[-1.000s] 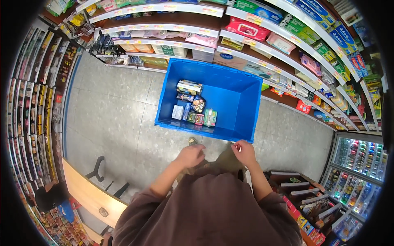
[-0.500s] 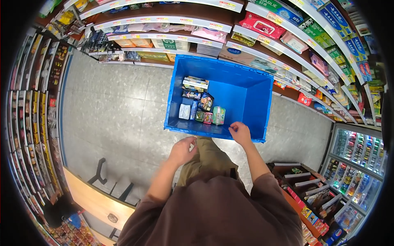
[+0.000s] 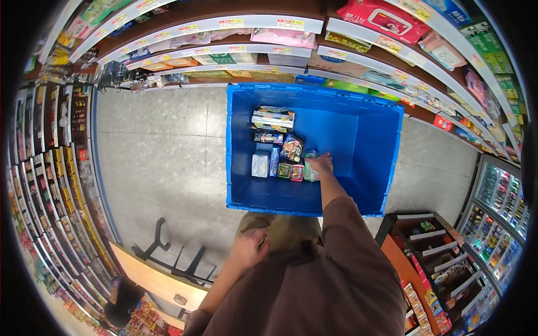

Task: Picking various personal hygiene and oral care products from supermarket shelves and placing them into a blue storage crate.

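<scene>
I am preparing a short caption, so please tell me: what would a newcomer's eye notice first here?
The large blue bin stands out in the centre, small packages grouped mostly toward its left. The right grip is at a green package inside; stocked shelves curve across the top.

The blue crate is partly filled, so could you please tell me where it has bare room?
Bare crate floor lies beyond the right hand and green pack, bounded by the far wall and right wall. Packages crowd it from the left wall to that pack.
</scene>
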A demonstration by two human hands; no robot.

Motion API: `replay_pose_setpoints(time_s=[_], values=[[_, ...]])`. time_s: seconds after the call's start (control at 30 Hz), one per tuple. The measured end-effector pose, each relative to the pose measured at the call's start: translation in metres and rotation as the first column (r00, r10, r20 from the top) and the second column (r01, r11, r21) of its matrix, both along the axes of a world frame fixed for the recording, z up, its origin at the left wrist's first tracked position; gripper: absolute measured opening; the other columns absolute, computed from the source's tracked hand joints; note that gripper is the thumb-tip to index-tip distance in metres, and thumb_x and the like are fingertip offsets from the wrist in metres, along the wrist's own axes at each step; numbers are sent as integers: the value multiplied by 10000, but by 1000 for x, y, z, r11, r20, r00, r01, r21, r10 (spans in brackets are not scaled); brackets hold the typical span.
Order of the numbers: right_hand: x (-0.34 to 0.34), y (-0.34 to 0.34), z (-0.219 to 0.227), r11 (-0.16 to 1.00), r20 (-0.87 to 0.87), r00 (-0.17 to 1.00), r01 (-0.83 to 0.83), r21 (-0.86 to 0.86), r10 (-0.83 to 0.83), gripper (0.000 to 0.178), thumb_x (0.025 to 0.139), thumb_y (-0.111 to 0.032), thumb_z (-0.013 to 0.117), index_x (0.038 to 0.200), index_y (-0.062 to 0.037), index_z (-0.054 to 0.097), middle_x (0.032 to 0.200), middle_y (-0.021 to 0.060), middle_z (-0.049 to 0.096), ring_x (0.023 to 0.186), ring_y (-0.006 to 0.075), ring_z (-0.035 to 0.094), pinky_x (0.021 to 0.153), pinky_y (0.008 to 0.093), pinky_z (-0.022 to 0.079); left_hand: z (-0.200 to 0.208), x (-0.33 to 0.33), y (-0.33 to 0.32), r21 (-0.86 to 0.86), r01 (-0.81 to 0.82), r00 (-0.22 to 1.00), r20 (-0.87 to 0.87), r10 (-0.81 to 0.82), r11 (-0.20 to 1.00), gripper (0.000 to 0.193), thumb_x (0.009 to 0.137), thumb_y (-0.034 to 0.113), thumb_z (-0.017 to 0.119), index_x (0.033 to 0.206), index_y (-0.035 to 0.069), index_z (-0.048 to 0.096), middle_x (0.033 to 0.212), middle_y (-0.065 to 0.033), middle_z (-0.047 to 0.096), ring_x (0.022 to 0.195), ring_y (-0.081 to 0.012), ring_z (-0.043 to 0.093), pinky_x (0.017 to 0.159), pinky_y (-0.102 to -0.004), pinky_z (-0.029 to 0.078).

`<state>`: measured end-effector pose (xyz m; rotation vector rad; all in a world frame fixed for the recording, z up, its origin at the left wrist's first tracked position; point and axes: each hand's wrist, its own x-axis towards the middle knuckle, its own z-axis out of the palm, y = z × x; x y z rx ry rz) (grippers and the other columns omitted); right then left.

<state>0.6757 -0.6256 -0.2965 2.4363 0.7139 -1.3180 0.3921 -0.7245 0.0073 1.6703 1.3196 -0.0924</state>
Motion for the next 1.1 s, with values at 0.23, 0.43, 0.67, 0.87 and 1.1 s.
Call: replay_pose_setpoints(time_s=[0.23, 0.43, 0.67, 0.87, 1.1], values=[[-9, 7, -9, 996, 17, 999, 50, -75, -49, 1064, 692, -567, 750, 1457, -26, 246, 1427, 194, 389, 1306, 329, 457, 1038, 406, 446, 8, 9, 27, -88, -42, 997, -65, 36, 995, 318, 829, 167, 650, 1126, 67, 598, 991, -119, 664, 920, -303, 637, 793, -402, 510], [12, 0, 3, 990, 91, 986, 134, 41, -137, 993, 644, -515, 756, 1398, 1, 366, 1336, 213, 488, 1218, 336, 539, 1008, 395, 475, 15, -7, 44, -75, -8, 999, -40, 5, 997, 307, 828, 166, 648, 1112, 59, 599, 986, -121, 661, 922, -315, 635, 788, -409, 509], [47, -18, 77, 638, -89, 816, 510, 577, -572, 733, 652, -326, 809, 1212, 48, 521, 1138, 205, 638, 1035, 287, 642, 845, 375, 518, 15, -48, 74, 61, 58, 991, 114, -64, 996, 315, 825, 142, 650, 1124, 53, 602, 966, -122, 670, 874, -306, 657, 756, -401, 527], [-24, 5, 250, 133, -663, 515, 832, 538, -543, 496, 822, -176, 722, 1226, 21, 512, 1129, 121, 633, 996, 228, 644, 805, 360, 532, 22, -117, 117, 61, 66, 950, 301, -81, 996, 328, 827, 130, 658, 1145, 67, 611, 966, -106, 670, 817, -268, 653, 711, -375, 529], [-166, 35, 352, 263, -936, 342, 914, 310, -88, 558, 874, -116, 650, 1375, 4, 435, 1268, 119, 582, 1160, 210, 570, 942, 357, 476, 47, -222, 175, -161, -51, 830, 542, 132, 986, 399, 883, 164, 658, 1254, 61, 552, 1047, -66, 665, 834, -163, 638, 726, -302, 511]])
